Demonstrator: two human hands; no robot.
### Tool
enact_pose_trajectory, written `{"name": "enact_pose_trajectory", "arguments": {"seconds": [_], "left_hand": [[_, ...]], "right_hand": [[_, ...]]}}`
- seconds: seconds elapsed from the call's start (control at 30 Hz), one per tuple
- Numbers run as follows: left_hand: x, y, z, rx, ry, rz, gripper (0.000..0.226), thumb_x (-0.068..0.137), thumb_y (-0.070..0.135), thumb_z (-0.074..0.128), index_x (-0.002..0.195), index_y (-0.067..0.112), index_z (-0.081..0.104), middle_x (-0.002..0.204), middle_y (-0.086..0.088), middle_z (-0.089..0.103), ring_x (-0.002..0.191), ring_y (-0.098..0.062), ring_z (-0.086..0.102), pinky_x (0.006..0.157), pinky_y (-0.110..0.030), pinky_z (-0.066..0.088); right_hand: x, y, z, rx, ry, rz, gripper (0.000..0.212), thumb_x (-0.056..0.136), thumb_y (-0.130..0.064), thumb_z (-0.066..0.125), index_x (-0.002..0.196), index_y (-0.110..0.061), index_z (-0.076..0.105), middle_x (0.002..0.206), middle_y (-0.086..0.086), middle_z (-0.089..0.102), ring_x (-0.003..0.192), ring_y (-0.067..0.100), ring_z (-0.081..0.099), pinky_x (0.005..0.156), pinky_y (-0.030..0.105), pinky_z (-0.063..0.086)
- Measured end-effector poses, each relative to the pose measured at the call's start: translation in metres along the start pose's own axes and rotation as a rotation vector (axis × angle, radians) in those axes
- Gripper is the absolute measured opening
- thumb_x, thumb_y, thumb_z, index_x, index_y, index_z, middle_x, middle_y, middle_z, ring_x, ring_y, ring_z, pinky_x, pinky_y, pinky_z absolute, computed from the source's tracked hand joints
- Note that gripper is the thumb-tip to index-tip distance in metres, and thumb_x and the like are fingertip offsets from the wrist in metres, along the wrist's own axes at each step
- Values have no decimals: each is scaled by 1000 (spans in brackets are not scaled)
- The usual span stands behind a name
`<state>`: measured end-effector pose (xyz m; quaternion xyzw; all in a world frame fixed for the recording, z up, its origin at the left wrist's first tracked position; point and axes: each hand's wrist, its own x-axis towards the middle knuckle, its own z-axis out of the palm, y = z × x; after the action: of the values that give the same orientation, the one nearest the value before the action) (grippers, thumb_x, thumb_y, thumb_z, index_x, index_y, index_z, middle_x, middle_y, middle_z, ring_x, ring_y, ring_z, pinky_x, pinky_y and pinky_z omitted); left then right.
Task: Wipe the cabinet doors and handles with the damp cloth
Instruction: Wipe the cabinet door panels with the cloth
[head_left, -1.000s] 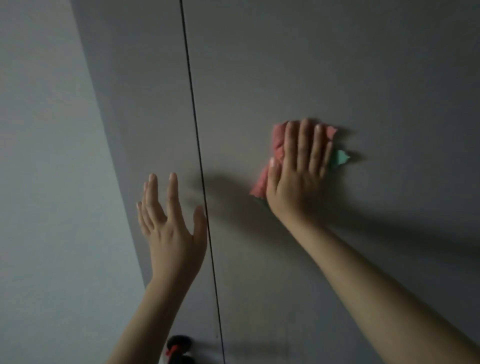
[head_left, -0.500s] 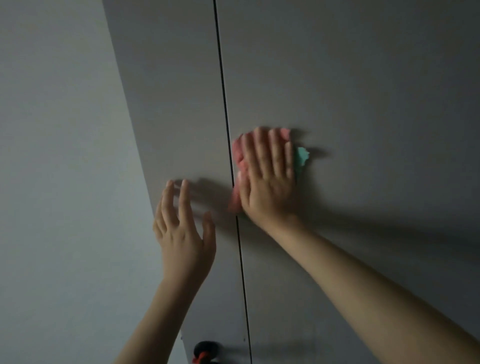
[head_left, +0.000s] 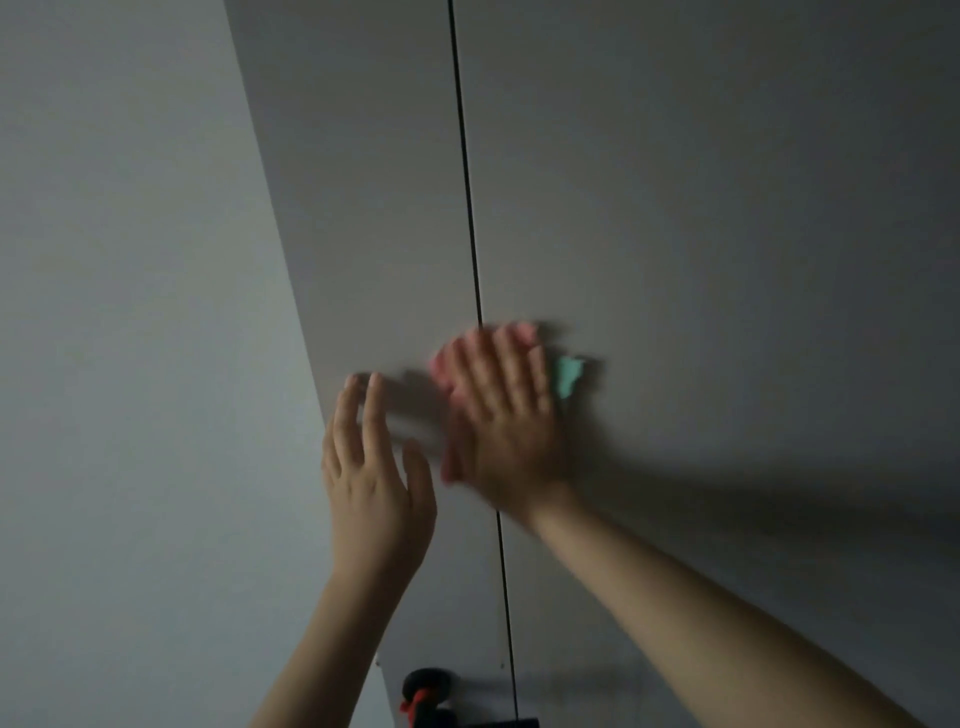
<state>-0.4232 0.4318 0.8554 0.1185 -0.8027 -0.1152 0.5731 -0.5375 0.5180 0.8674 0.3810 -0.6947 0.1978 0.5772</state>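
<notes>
The right hand (head_left: 506, 415) lies flat, fingers (head_left: 511, 353) straight and together, pressing the one cloth (head_left: 566, 375) against the cabinet, astride the vertical seam (head_left: 467, 208) between two doors: left door (head_left: 374, 234) and right door (head_left: 701, 208). The left hand (head_left: 371, 467) hovers just beside it, fingers spread, holding nothing. Unwiped door runs upward along the seam. No handle shows.

The scene is dimly lit; the right hand (head_left: 511, 426) is motion-blurred, and long shadows are cast rightward across the cabinet door (head_left: 727, 234).
</notes>
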Motion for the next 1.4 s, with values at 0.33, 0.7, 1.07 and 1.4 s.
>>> {"name": "enact_pose_trajectory", "arguments": {"seconds": [0.33,0.7,1.07,1.4], "left_hand": [[-21,-8,3,-9,-45,5,57,91,24,36,145,6,29,152,-16,24,143,-30,18,115,-45,21],[-40,13,37,-7,-74,-147,70,87,30,37,150,11,16,157,-20,1,145,-32,-3,115,-57,9],[-61,119,102,-27,-100,-222,73,86,26,44,151,12,15,156,-20,-1,145,-32,-4,115,-57,8],[-78,211,149,4,-74,-217,65,89,30,41,149,14,22,157,-19,6,146,-30,2,116,-45,0]], "right_hand": [[-53,76,-20,-111,7,234,55,100,-31,26,150,-9,20,151,15,31,145,33,15,119,44,5],[-107,144,-31,-218,-70,136,50,99,-32,24,144,-11,33,143,20,44,136,35,27,120,38,-2],[-137,175,-37,-75,-111,-194,46,101,-34,28,143,-18,37,148,4,38,135,34,33,117,43,11],[-145,268,-69,-93,75,414,54,97,-31,29,144,-5,33,148,20,36,138,39,24,116,47,6]]}}
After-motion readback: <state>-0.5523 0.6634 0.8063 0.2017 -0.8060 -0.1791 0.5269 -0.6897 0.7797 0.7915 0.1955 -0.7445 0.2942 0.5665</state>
